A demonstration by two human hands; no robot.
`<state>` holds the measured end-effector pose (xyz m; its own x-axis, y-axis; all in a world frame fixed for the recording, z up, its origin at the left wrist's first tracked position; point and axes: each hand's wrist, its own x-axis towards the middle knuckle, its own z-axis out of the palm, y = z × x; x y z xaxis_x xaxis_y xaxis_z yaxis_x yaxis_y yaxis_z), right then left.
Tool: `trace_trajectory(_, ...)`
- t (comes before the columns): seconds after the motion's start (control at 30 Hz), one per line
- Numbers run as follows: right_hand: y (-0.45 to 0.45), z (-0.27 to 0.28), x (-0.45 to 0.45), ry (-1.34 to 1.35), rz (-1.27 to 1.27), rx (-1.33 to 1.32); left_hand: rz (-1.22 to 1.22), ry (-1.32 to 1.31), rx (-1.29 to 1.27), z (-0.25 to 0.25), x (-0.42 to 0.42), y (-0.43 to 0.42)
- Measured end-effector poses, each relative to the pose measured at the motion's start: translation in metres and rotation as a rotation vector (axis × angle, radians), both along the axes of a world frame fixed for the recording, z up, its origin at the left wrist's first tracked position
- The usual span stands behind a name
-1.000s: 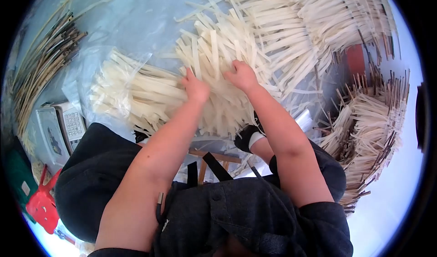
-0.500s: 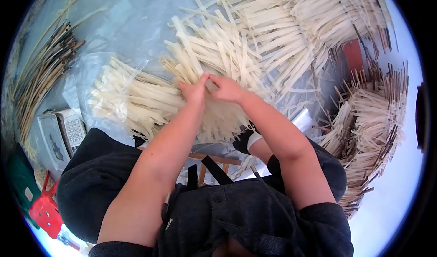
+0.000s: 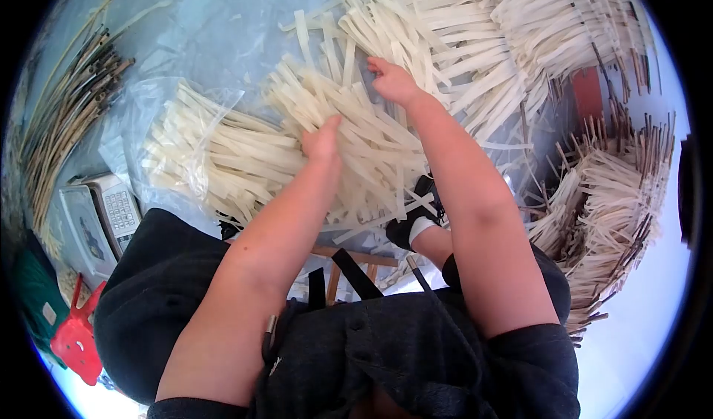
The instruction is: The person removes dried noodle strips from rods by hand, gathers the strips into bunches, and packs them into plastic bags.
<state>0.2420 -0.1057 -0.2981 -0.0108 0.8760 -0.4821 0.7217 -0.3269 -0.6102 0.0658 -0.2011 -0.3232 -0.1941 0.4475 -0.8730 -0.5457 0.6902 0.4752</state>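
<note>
The bluish floor (image 3: 215,29) is spreading under everything, with a scale (image 3: 115,211) sitting at left. The pale strips (image 3: 364,122) are lying mid-frame, against the left hand (image 3: 322,141) and near the right hand (image 3: 394,83) (I cannot tell if either grip is clenching any). The hands, nearly meeting before, are now staying apart.
</note>
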Motion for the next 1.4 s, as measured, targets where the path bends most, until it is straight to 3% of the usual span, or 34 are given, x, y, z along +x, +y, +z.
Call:
trace_trajectory(0.17,-0.039,0.050,-0.035,-0.279,0.133,-0.318,-0.010,-0.035,0.036,0.000,0.001,-0.003)
trace_trajectory(0.23,-0.073,0.032,-0.038,-0.214,0.135,-0.205,-0.029,-0.043,0.053,-0.001,-0.002,-0.004)
trace_trajectory(0.3,-0.086,0.035,-0.040,-0.141,0.138,-0.090,-0.073,-0.210,0.131,0.012,-0.010,-0.008)
trace_trajectory(0.37,-0.089,0.054,-0.045,0.169,-0.010,-0.105,-0.142,-0.239,0.166,0.030,-0.017,-0.008)
trace_trajectory(0.4,-0.092,0.059,-0.047,0.171,-0.017,-0.091,-0.206,-0.275,0.203,0.038,-0.019,-0.006)
trace_trajectory(0.47,-0.096,0.070,-0.049,0.627,-0.246,-0.234,-0.360,-0.246,0.205,0.043,-0.021,-0.005)
trace_trajectory(0.53,-0.106,0.083,-0.052,0.732,-0.369,-0.230,-0.501,-0.206,0.211,0.058,-0.021,0.000)
trace_trajectory(0.6,-0.116,0.088,-0.052,0.841,-0.488,-0.224,-0.859,0.038,0.259,0.075,-0.020,0.005)
trace_trajectory(0.67,-0.127,0.085,-0.046,1.056,-0.655,-0.209,-0.967,0.122,0.292,0.090,-0.016,0.009)
trace_trajectory(0.8,-0.127,0.124,-0.035,1.195,-0.690,-0.178,-1.125,0.296,0.374,0.138,-0.011,0.008)
trace_trajectory(0.9,-0.121,0.168,-0.031,1.295,-0.624,-0.113,-0.906,0.308,0.656,0.163,-0.004,-0.006)
trace_trajectory(1.07,-0.110,0.229,-0.043,1.156,-0.616,0.169,-0.743,0.252,0.869,0.230,0.000,0.013)
trace_trajectory(1.1,-0.113,0.264,-0.053,0.990,-0.624,0.175,-0.701,0.128,0.882,0.247,-0.003,0.016)
trace_trajectory(1.13,-0.111,0.271,-0.048,0.997,-0.618,0.191,-0.661,0.003,0.889,0.268,-0.006,0.014)
trace_trajectory(1.2,-0.099,0.284,-0.033,0.437,-0.088,0.692,-0.635,-0.029,0.924,0.307,-0.010,0.008)
trace_trajectory(1.23,-0.117,0.325,-0.051,0.653,-0.321,0.471,-0.607,-0.165,0.910,0.321,-0.012,0.006)
trace_trajectory(1.27,-0.125,0.343,-0.055,0.654,-0.315,0.485,-0.577,-0.301,0.890,0.333,-0.015,0.005)
trace_trajectory(1.33,-0.140,0.366,-0.058,1.082,-0.287,0.113,-0.587,-0.371,0.890,0.353,-0.023,0.003)
trace_trajectory(1.37,-0.147,0.380,-0.059,0.919,-0.300,0.156,-0.653,-0.452,0.869,0.368,-0.030,0.001)
trace_trajectory(1.4,-0.150,0.394,-0.057,0.920,-0.290,0.164,-0.718,-0.531,0.850,0.378,-0.036,0.000)
